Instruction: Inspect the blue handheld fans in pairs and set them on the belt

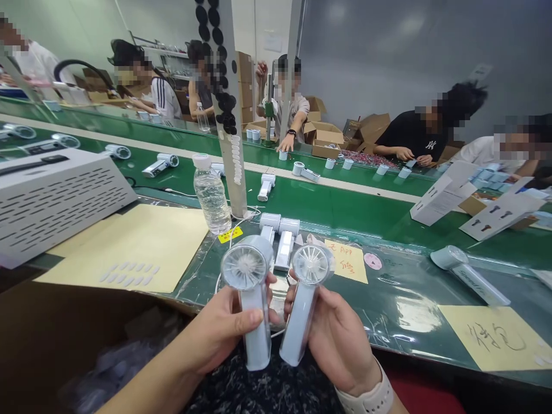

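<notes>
In front of me I hold two light-blue handheld fans, both upright with their clear round grilles facing me. My left hand [219,325] is closed around the handle of the left fan [256,345], thumb across its front. The handle of the right fan [297,330] is gripped by my right hand [338,336], with a pale watch on that wrist. The two fans are close together but apart. Just behind them, two more handheld fans [284,244] lie on the green bench, partly hidden by the left fan.
A water bottle [211,192] stands by a metal post [235,155]. On the left are a grey vented box [64,201] and a yellow sheet [172,233]. Another fan [470,276] lies at right. Several people work across the green conveyor belt [336,195], which carries more fans.
</notes>
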`<state>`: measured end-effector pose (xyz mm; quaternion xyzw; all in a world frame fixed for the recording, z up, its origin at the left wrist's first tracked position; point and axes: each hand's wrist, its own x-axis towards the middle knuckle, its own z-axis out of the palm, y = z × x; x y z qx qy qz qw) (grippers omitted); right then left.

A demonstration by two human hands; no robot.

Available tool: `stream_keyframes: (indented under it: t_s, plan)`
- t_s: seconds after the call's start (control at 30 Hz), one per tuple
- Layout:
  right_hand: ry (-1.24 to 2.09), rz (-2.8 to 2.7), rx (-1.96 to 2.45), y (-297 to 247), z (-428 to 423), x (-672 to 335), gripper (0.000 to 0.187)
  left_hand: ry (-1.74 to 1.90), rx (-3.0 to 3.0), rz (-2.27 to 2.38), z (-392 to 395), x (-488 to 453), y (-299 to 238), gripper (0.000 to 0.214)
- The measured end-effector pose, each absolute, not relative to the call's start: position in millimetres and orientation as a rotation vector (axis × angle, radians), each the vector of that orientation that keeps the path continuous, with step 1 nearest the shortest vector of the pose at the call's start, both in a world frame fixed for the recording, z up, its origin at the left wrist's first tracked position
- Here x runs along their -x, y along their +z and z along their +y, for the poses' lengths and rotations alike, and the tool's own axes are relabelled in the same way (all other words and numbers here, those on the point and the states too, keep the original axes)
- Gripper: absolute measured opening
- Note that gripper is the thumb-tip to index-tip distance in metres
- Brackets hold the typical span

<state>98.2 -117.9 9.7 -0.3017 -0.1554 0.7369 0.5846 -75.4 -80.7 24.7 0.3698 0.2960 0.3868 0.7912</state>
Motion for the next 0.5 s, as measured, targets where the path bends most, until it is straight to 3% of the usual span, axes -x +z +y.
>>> stream_keyframes:
  t_s: [0.27, 0.5]
  plan:
    - [1.715, -0.424, 0.761, 25.0, -107.2, -110.2, 0.041, 0.877, -0.749, 0.592, -57.1, 58.2, 36.1, 0.037]
    - [1.514, -0.423, 0.717, 39.5, -91.6, -129.2, 0.031, 0.811, -0.795, 0.554, -34.9, 39.0, 49.2, 0.029]
